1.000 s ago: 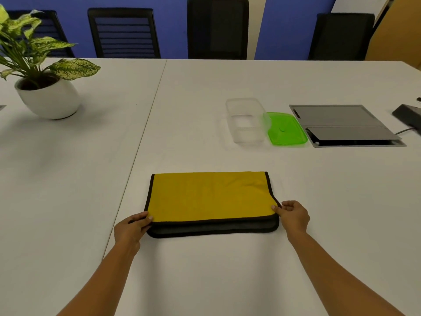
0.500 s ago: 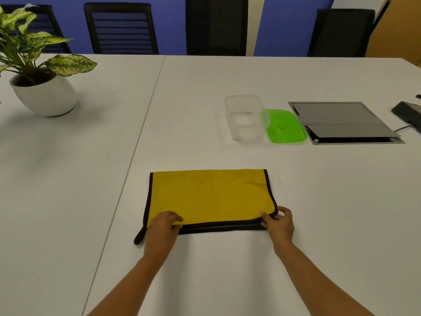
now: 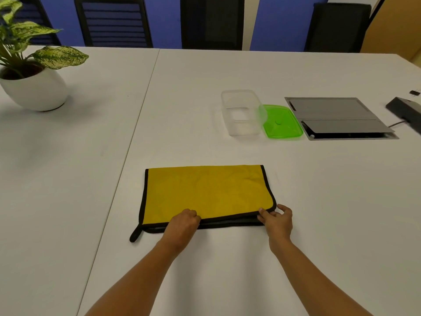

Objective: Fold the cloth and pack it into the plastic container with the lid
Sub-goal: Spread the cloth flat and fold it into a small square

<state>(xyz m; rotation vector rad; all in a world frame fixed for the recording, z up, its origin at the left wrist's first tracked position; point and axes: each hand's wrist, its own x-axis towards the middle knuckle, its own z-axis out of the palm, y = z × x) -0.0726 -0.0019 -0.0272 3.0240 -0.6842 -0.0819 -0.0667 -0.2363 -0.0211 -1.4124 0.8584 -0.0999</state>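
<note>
Cloth lies flat on the white table, folded once, yellow face up with black binding along its edges; its near edge is under both my hands. My left hand sits on that near edge somewhat left of its middle, fingers curled down over the top layer and closed on it. My right hand is at the near right corner, thumb and first fingers pinching the black-edged corner, the other fingers loosely spread just off the fabric. The two hands are apart, with a stretch of the near edge between them. A small black loop of the cloth sticks out onto the table to the left of my left hand. A darker lower layer shows along the near edge beneath the yellow one.

Clear plastic container stands open and upright well beyond my right hand, past the far edge of the cloth. The green lid lies flat on the table just right of the container; I cannot tell whether they touch. A grey floor-box style panel is set into the table farther right of the lid. A potted plant in a white pot stands far beyond and left of my left hand. Black chairs line the far side of the table.
</note>
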